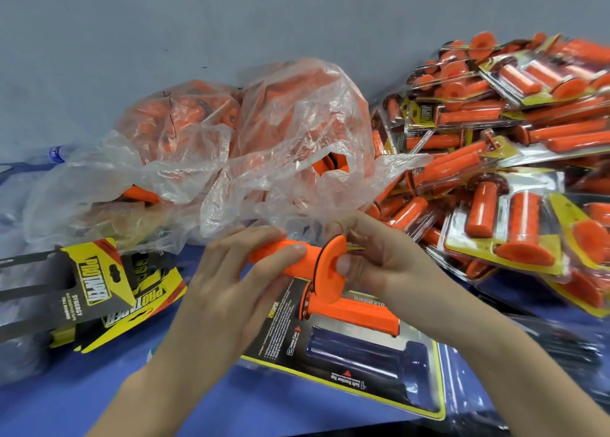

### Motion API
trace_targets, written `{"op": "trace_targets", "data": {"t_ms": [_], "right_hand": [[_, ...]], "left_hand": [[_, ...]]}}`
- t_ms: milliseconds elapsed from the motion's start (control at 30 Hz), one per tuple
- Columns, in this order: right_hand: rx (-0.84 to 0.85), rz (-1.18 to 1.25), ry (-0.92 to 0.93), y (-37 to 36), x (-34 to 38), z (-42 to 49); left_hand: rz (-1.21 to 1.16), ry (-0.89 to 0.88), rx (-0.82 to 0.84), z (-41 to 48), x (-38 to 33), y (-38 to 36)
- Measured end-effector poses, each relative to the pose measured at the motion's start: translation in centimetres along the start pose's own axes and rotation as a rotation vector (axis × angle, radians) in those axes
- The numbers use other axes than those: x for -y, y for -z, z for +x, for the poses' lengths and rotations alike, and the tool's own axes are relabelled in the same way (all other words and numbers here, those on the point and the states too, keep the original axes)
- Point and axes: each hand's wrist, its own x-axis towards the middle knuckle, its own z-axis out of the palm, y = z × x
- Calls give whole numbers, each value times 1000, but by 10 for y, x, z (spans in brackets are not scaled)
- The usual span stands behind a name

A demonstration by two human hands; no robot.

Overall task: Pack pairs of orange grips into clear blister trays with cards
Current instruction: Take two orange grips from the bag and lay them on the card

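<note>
Looking down from the head camera, I see the blue desk (82,387) taking up most of the view. On its right side a heap of packed blister packs (515,146) is piled up, each showing orange grips behind clear plastic on a yellow card. Left of the heap sit two crumpled clear bags (264,132) full of loose orange grips. Near me an open blister tray (330,383) lies flat on its card, with a seated grip (363,314) in the far cavity. A stack of loose cards (109,291) lies at the left. Above the tray, a second orange grip (307,266) is held between both hands. The left hand (231,288) has its fingers curled round the barrel, and the right hand (379,265) pinches the flange end.
</note>
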Motion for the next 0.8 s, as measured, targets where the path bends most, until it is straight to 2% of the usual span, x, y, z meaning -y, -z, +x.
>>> {"op": "trace_targets", "data": {"t_ms": [100, 167, 267, 333, 400, 533, 800], "right_hand": [[15, -6, -24, 8, 4, -7], [-39, -19, -25, 14, 8, -10], [-260, -22, 1, 32, 9, -17], [-439, -6, 2, 44, 6, -22], [-545, 15, -8, 51, 0, -29], [-584, 2, -21, 49, -4, -38], [-613, -14, -30, 47, -3, -34]], "left_hand": [[-16, 7, 4, -1, -5, -1], [-43, 20, 34, -1, -10, -3], [-98, 18, 125, -1, -21, -9], [-99, -47, 234, 0, -31, -14], [-75, -128, 335, 1, -40, -19], [-72, -173, 468, 0, -52, -26], [-144, -200, 591, 6, -62, -29]]}}
